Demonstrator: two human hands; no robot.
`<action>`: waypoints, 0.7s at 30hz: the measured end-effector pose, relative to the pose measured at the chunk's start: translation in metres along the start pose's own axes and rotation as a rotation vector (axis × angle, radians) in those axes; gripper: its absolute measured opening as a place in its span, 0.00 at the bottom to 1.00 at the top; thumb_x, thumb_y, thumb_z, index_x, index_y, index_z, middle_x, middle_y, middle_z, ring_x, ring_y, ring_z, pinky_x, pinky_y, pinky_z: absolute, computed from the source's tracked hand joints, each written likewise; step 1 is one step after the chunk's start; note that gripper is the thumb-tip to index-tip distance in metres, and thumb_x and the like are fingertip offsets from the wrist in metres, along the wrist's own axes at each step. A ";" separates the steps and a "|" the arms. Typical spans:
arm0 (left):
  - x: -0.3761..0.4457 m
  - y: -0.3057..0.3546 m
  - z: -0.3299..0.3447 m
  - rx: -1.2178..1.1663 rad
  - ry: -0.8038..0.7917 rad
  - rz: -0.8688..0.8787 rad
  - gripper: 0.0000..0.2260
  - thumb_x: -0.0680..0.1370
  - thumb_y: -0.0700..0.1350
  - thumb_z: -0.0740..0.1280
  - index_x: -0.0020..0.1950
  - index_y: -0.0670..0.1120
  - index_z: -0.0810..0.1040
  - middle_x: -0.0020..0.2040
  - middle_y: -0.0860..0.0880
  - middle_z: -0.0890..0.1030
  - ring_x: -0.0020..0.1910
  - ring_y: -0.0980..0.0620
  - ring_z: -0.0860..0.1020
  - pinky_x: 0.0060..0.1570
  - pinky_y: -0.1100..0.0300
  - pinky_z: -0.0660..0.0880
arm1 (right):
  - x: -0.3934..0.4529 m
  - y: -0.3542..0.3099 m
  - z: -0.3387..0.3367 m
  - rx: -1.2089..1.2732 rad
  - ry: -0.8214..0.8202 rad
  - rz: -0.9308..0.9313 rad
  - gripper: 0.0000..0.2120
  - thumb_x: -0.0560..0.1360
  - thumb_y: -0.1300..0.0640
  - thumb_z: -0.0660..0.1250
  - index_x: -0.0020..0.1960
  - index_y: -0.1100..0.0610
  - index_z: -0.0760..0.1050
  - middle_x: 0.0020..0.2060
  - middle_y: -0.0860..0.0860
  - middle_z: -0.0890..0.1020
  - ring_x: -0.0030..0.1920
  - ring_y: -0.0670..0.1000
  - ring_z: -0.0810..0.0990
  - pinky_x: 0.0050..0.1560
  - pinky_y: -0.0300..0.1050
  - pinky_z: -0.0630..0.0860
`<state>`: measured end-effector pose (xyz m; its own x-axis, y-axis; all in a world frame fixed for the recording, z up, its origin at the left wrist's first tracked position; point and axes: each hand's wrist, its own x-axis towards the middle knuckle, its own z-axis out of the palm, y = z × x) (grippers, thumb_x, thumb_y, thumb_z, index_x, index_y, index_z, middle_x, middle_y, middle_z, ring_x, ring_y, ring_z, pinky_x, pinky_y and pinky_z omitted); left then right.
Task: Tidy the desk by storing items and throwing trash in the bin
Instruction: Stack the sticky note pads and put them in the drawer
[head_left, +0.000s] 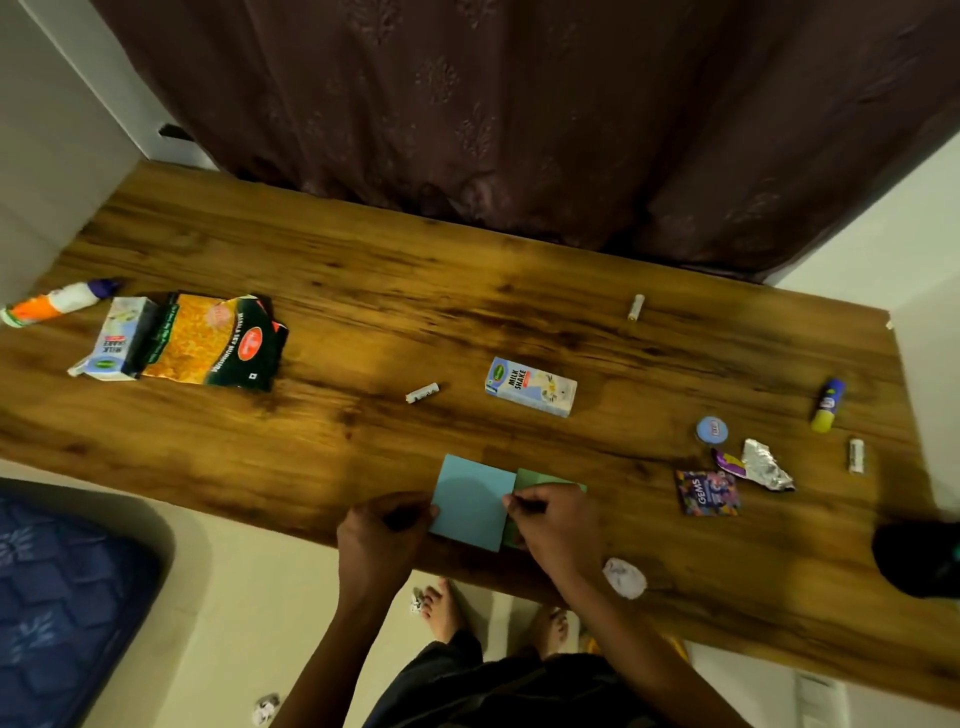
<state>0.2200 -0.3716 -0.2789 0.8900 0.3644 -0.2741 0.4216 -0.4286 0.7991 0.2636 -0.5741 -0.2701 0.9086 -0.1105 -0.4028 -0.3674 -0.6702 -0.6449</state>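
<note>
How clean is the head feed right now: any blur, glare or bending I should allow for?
Head view: dim and warm, with a soft sheen on the desk centre; wide-angle bending curves the desk edges; the far-left glue bottle looks smeared; the hands shade the blue paper.

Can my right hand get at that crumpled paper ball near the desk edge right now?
Probably yes, once freed: the paper ball lies uncovered just beside the right hand's forearm, but that hand is busy pinching the green pad.
</note>
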 end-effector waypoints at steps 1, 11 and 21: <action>0.002 -0.002 0.000 0.024 -0.012 0.014 0.09 0.74 0.42 0.78 0.53 0.49 0.87 0.51 0.59 0.82 0.47 0.61 0.79 0.39 0.82 0.70 | 0.000 0.000 0.002 -0.015 0.012 0.001 0.07 0.76 0.48 0.74 0.50 0.49 0.86 0.43 0.43 0.87 0.35 0.39 0.82 0.34 0.27 0.75; 0.015 -0.017 0.000 0.054 -0.077 0.092 0.09 0.73 0.42 0.79 0.52 0.47 0.87 0.49 0.58 0.83 0.45 0.60 0.82 0.40 0.81 0.74 | -0.006 0.004 0.020 0.015 0.106 0.022 0.09 0.76 0.48 0.74 0.52 0.51 0.85 0.44 0.45 0.87 0.34 0.42 0.84 0.39 0.45 0.85; 0.016 -0.013 -0.010 0.018 -0.103 0.073 0.05 0.75 0.48 0.77 0.51 0.52 0.88 0.43 0.63 0.83 0.40 0.74 0.79 0.38 0.80 0.74 | -0.034 0.019 0.012 0.095 0.117 0.015 0.13 0.71 0.53 0.79 0.55 0.46 0.83 0.45 0.40 0.85 0.38 0.41 0.85 0.41 0.46 0.85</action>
<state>0.2272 -0.3522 -0.2881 0.9312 0.2451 -0.2699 0.3573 -0.4663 0.8093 0.2236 -0.5745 -0.2764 0.9179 -0.2082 -0.3377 -0.3928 -0.5959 -0.7004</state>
